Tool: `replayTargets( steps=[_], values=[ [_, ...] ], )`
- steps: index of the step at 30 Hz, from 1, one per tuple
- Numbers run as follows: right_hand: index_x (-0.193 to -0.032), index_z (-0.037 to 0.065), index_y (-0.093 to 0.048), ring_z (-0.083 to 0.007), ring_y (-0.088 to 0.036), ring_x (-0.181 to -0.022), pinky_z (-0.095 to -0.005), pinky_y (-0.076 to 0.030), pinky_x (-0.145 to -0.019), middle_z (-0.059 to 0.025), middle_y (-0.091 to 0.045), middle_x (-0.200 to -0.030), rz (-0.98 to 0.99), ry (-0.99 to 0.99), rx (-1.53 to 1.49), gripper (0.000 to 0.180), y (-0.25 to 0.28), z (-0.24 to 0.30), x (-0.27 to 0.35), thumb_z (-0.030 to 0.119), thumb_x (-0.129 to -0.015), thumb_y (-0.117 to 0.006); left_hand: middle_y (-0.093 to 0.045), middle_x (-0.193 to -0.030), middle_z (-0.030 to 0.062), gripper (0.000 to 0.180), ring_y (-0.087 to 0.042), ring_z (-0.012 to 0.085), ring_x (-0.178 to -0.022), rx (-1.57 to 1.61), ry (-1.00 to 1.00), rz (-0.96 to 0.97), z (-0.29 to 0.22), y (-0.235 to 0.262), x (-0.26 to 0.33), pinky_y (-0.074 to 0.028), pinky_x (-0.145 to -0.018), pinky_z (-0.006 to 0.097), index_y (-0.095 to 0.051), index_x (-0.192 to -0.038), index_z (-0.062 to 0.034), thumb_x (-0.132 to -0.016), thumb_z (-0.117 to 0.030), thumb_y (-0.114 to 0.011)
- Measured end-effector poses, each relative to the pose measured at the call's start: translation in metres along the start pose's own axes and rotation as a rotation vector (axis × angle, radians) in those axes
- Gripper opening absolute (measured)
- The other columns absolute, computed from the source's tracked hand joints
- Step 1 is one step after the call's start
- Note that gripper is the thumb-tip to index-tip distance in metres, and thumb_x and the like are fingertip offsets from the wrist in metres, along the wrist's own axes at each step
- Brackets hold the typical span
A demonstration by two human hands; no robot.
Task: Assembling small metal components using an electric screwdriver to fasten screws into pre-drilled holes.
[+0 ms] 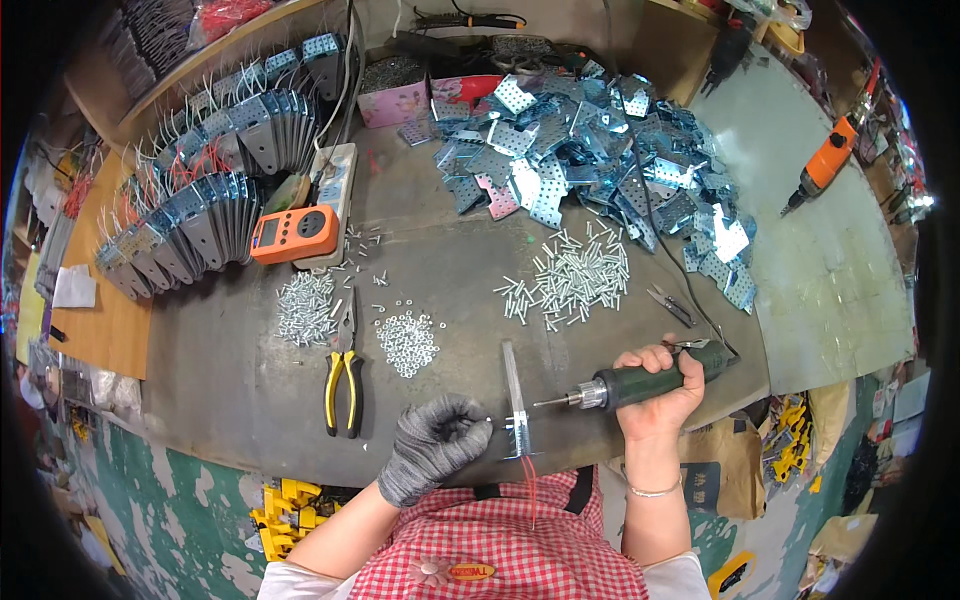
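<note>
My right hand [660,388], bare, is wrapped round a dark green electric screwdriver [630,385], its bit pointing left. Just past the bit's tip stands a narrow metal bracket piece [515,395] with small screws on its sides and red wires [530,485] hanging from its near end. My left hand [440,445], in a grey knit glove, is left of the bracket piece with thumb and forefinger pinched. A tiny bright bit shows at those fingertips, too small to name. Left of the glove lie yellow-and-black pliers [344,390] and a pile of small nuts [408,345].
Long screws [580,280] and short screws [306,308] lie in piles. Blue perforated metal plates [560,150] heap at the back. Finished-looking grey assemblies [200,220] line the left, near an orange meter [295,233]. Tweezers [672,305] and an orange power screwdriver [828,160] are at right.
</note>
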State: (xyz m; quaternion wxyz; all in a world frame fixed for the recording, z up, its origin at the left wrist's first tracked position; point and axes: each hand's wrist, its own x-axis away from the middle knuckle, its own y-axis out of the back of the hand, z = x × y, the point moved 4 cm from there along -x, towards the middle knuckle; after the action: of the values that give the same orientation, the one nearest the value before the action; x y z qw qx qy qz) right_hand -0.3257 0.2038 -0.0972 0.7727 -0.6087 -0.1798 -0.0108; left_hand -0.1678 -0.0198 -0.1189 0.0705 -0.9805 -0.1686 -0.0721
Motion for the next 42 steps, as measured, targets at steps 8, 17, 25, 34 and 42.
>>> replayTargets(
  steps=[8,17,25,34,42],
  values=[
    [-0.088,0.010,-0.062,-0.0164,-0.051,-0.063,-0.0368,-0.043,-0.074,-0.0003,-0.052,-0.066,-0.092,-0.030,0.030,0.016,0.012,-0.006,0.011,0.018,-0.074,-0.064,-0.069,-0.086,0.0013,0.018,-0.062,0.0079,-0.078,-0.389,-0.115,0.041,-0.019,-0.005,0.000,-0.053,-0.073,0.026,-0.067,-0.094,-0.0035,-0.080,-0.006,-0.077],
    [-0.090,0.008,-0.060,-0.0143,-0.048,-0.062,-0.0340,-0.042,-0.072,0.0019,-0.049,-0.067,-0.107,0.003,0.066,0.018,0.007,-0.005,0.006,0.018,-0.075,-0.064,-0.068,-0.085,0.0014,0.023,-0.060,0.0075,-0.076,-0.337,-0.119,0.026,-0.015,-0.009,-0.007,-0.052,-0.071,0.026,-0.068,-0.094,-0.0025,-0.077,-0.011,-0.079],
    [-0.086,0.002,-0.054,-0.0257,-0.052,-0.065,-0.0442,-0.047,-0.072,-0.0103,-0.052,-0.064,-0.190,-0.122,-0.014,0.019,0.003,-0.020,-0.001,0.017,-0.074,-0.058,-0.057,-0.076,-0.0013,0.018,-0.055,0.0089,-0.071,-0.006,-0.044,-0.118,-0.019,-0.010,-0.008,-0.047,-0.066,0.025,-0.062,-0.088,-0.0032,-0.075,-0.006,-0.074],
    [-0.093,0.004,-0.052,-0.0208,-0.046,-0.067,-0.0376,-0.044,-0.074,-0.0046,-0.047,-0.069,-0.098,-0.123,-0.155,0.019,0.020,-0.017,-0.002,0.011,-0.076,-0.058,-0.064,-0.100,0.0188,0.027,-0.061,0.0343,-0.089,-0.928,-0.913,0.266,-0.071,-0.027,0.004,-0.050,-0.078,0.041,-0.066,-0.110,-0.0072,-0.084,0.000,-0.068],
    [-0.097,0.006,-0.051,-0.0191,-0.045,-0.066,-0.0358,-0.043,-0.074,-0.0030,-0.046,-0.069,-0.068,-0.157,-0.177,0.022,0.021,-0.025,-0.010,0.010,-0.077,-0.059,-0.066,-0.096,0.0162,0.028,-0.063,0.0332,-0.082,-0.990,-0.929,0.294,-0.080,-0.031,0.001,-0.051,-0.068,0.041,-0.067,-0.109,-0.0100,-0.082,-0.002,-0.069]
  ],
)
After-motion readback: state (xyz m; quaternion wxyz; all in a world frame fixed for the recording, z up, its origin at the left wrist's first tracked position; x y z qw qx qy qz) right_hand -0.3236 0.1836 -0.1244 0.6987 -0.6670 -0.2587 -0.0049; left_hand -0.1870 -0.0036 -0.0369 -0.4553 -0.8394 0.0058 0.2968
